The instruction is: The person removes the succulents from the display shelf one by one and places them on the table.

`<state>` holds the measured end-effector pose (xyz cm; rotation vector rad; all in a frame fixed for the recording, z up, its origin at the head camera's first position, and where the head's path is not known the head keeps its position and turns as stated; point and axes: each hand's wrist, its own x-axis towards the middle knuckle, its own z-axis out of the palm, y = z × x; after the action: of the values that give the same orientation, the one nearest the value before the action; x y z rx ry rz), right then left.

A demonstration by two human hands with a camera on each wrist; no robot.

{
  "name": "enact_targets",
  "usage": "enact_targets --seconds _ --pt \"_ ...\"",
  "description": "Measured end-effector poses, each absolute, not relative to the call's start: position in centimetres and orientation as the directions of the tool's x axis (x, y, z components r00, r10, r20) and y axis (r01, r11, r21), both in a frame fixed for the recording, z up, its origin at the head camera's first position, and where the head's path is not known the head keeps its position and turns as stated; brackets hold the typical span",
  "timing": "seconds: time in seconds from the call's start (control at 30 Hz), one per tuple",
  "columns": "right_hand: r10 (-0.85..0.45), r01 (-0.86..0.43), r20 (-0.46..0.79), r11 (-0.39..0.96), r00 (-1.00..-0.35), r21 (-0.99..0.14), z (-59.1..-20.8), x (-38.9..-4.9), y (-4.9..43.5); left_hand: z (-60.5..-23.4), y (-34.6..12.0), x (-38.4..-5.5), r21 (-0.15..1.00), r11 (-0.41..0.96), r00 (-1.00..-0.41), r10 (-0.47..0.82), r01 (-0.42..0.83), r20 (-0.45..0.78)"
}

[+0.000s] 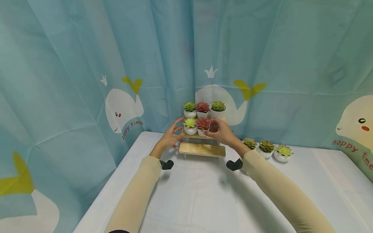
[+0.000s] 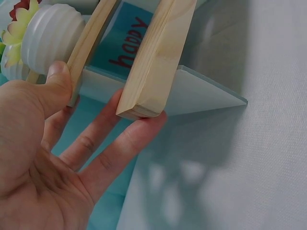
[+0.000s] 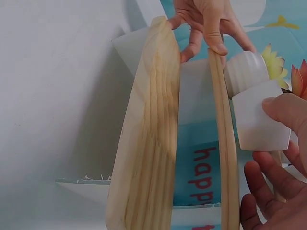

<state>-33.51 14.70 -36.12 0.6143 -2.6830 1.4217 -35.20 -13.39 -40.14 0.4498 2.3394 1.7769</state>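
My left hand [image 1: 170, 137] holds the left end of a tiered wooden stand [image 1: 202, 150], its thumb [image 2: 58, 79] against the middle board's edge and other fingertips touching the lowest board. With my right hand [image 1: 223, 133], I grip a red succulent [image 1: 203, 123] in a white angular pot [image 3: 261, 120] at the middle board, thumb on the pot's side and fingers beneath. A light-green succulent [image 1: 190, 122] in a round white pot stands just left of it. Along the top tier sit a green succulent [image 1: 189, 106], a red one [image 1: 202, 107] and a larger green one [image 1: 218, 106].
Several more potted succulents stand on the white table [image 1: 186, 200] to the right, including a light-green one [image 1: 283, 152] and a reddish-green one [image 1: 266, 147]. Another is partly behind the right forearm. A blue curtain [image 1: 163, 42] with whale prints hangs behind and left.
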Motion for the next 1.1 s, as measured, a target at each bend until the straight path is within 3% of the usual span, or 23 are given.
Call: enact_targets --seconds 0.77,1.1 --pt "-0.425 -0.478 0.284 0.472 -0.859 -0.740 -34.7 -31.6 18.1 -39.9 -13.3 -35.1 0.955 0.259 -0.942 0.331 0.145 0.053" --pt "-0.435 -0.463 0.246 0.514 -0.866 -0.722 -34.7 -29.3 21.3 -39.9 -13.3 -35.0 0.949 0.277 -0.942 0.331 0.152 0.054"
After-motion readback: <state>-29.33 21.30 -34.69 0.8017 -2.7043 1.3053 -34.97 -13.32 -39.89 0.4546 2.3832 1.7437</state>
